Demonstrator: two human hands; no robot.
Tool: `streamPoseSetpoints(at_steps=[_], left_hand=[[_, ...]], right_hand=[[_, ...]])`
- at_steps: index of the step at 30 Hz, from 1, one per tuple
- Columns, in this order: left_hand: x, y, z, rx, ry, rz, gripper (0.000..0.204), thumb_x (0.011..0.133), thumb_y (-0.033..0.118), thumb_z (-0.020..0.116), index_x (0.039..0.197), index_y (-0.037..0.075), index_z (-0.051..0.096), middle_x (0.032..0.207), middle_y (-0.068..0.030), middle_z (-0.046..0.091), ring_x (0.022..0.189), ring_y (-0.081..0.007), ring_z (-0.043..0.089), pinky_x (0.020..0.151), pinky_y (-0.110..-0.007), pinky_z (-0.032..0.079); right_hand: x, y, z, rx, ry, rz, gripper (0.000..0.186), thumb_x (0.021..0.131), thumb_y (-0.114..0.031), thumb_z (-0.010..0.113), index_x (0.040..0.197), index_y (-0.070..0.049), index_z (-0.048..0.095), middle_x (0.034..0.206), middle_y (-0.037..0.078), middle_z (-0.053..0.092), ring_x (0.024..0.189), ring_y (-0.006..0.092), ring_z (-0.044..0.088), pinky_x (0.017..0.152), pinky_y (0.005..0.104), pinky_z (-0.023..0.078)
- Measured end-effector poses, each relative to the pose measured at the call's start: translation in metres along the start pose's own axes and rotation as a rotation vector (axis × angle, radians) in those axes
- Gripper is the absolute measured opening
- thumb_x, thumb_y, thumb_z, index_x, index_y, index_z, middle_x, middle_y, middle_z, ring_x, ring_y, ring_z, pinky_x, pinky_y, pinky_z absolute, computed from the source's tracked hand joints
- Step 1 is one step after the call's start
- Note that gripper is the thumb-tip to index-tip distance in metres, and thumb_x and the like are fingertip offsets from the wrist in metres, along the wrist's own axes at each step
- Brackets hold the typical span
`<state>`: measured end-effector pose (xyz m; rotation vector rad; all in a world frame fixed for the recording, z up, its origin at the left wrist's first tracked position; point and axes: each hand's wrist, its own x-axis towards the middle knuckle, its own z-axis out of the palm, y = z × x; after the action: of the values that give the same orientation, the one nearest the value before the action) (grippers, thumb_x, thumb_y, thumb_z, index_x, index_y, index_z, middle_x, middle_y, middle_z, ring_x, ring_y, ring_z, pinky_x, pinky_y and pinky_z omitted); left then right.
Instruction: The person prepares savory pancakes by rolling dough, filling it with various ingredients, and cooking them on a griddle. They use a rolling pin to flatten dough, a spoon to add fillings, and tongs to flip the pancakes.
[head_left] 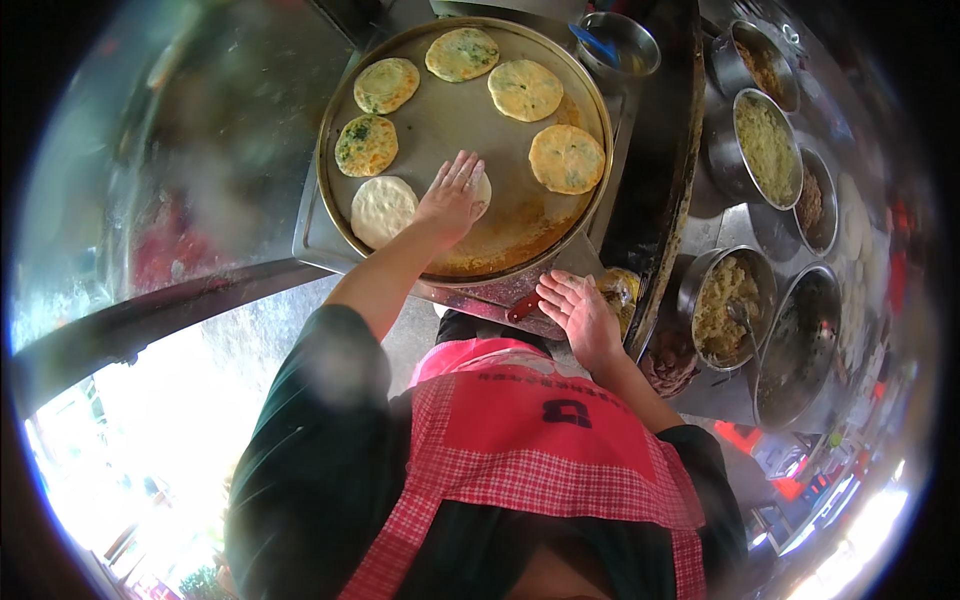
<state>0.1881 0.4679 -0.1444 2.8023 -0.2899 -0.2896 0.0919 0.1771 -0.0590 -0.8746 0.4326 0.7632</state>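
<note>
Your left grip (450, 207) lies flat, fingers straight and pointing away from you, over a white dough round (483, 193) on the griddle (450, 120). The round lies flat, too covered to tell a long axis. Your right grip (582, 317), unclosed, angles left near a red handle (522, 307). Flatbreads (566, 159) curve beyond.

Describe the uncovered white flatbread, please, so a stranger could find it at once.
Start at the large round griddle in the upper middle of the view. At its lower left, the white flatbread lies just left of the left hand. Unlike the five yellowish flatbreads, it is plain white, and unlike the other white flatbread, no hand covers it.
</note>
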Motion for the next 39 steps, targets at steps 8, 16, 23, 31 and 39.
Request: streamPoseSetpoints(at_steps=[8,16,23,31,39], left_hand=[[-0.001,0.035,0.007,-0.329,0.156,-0.387,0.075,0.099,0.041,0.047,0.154,-0.001,0.018,0.162,-0.0167,0.016,0.152,-0.0291,0.007,0.124,-0.042,0.008],[0.004,0.033,0.005,0.172,-0.093,0.000,0.074,0.100,0.041,0.043,0.154,-0.002,0.016,0.163,-0.0172,0.013,0.152,-0.0288,0.006,0.124,-0.042,0.004],[-0.004,0.026,0.001,0.065,-0.047,0.030,0.074,0.099,0.037,0.048,0.155,0.000,0.017,0.163,-0.0165,0.014,0.152,-0.0305,0.007,0.123,-0.043,0.006],[0.006,0.044,-0.002,-0.416,0.027,-0.318,0.072,0.099,0.034,0.051,0.155,0.002,0.019,0.163,-0.0146,0.016,0.152,-0.0295,0.009,0.123,-0.045,0.008],[0.007,0.030,0.001,0.105,0.042,0.116,0.074,0.097,0.036,0.052,0.154,0.002,0.019,0.162,-0.0140,0.019,0.152,-0.0290,0.009,0.123,-0.045,0.008]], right_hand=[[-0.001,-0.002,0.008,-0.003,-0.168,-0.024,0.065,0.104,-0.051,0.034,0.137,0.004,0.042,0.142,0.021,0.048,0.135,0.0332,0.044,0.115,0.0467,0.033],[0.000,-0.001,0.004,0.010,0.009,-0.008,0.060,0.105,-0.046,0.034,0.135,0.004,0.045,0.139,0.020,0.052,0.132,0.0307,0.048,0.113,0.0443,0.034],[0.002,-0.004,0.002,-0.035,-0.039,-0.009,0.060,0.105,-0.047,0.034,0.136,0.003,0.045,0.138,0.020,0.052,0.131,0.0314,0.049,0.112,0.0443,0.035],[0.008,-0.007,0.008,-0.070,-0.015,-0.020,0.064,0.103,-0.050,0.038,0.138,0.003,0.042,0.137,0.022,0.052,0.129,0.0329,0.050,0.109,0.0461,0.038],[-0.031,-0.213,0.019,-0.185,0.077,-1.237,0.049,0.106,-0.027,0.038,0.152,-0.015,0.026,0.117,0.023,0.058,0.105,0.0257,0.057,0.091,0.0419,0.047]])
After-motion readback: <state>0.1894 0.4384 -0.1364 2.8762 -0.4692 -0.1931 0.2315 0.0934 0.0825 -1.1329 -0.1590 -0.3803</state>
